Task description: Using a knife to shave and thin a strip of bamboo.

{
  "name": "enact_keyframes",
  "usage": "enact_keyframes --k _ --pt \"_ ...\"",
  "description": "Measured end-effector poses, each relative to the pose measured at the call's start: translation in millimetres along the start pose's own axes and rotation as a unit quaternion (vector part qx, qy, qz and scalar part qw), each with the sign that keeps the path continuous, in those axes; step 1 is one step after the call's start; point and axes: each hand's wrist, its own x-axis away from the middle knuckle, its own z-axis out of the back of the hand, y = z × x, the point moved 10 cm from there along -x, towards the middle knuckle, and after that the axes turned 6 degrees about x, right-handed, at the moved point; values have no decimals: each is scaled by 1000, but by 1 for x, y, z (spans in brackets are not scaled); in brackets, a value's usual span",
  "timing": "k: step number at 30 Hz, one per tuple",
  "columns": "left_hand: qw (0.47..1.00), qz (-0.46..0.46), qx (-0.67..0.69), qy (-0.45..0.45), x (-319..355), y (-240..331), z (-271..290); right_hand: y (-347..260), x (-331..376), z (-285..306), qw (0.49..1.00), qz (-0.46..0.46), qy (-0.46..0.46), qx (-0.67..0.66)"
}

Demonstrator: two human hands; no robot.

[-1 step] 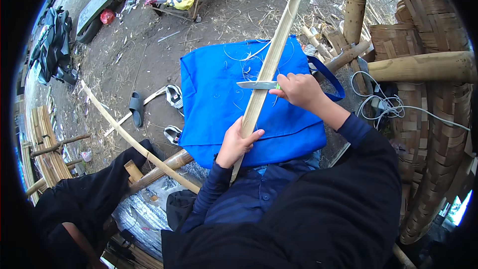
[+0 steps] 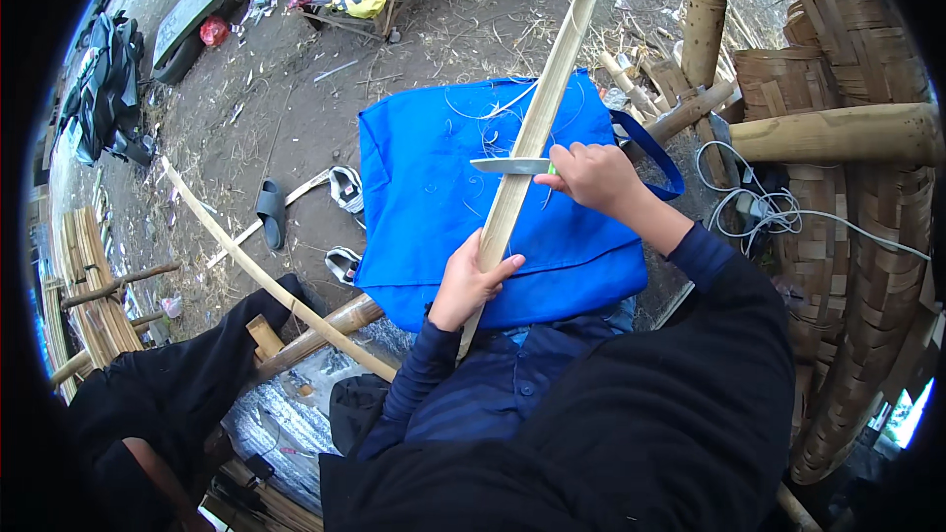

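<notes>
A long split bamboo strip (image 2: pixel 545 108) slants across my lap, its far end up and to the right. My left hand (image 2: pixel 467 282) is closed around its lower part, thumb lying across the near face. In my right hand (image 2: pixel 597 178) is a knife (image 2: pixel 506 166) with a green handle, mostly covered by my fingers. The blade points left and lies crosswise on the strip, above my left hand. Beneath both hands a blue cloth (image 2: pixel 404 177) covers my legs, and thin curled shavings (image 2: pixel 493 143) are scattered on it.
A thin curved bamboo strip (image 2: pixel 236 254) runs past my left side, near a person's dark-clothed leg (image 2: pixel 187 355). A bamboo post (image 2: pixel 706 20), a horizontal pole (image 2: pixel 838 134), woven panels (image 2: pixel 823 39) and a coiled white cable (image 2: pixel 754 209) stand at right. A sandal (image 2: pixel 271 215) lies on the ground.
</notes>
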Motion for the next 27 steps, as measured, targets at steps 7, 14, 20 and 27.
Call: enact_keyframes --k 7,14,20,27 --pt "996 0 -84 -27 9 -12 -15 167 -8 6 968 -249 -15 36" --pt "999 26 -28 -12 7 -9 -6 103 -7 -6 973 -209 -57 -85" --pt "999 36 0 -7 6 -6 -2 -16 12 12 992 13 -63 -111" --pt "1000 1 1 -10 -1 10 -5 17 -15 30 994 83 71 -27"
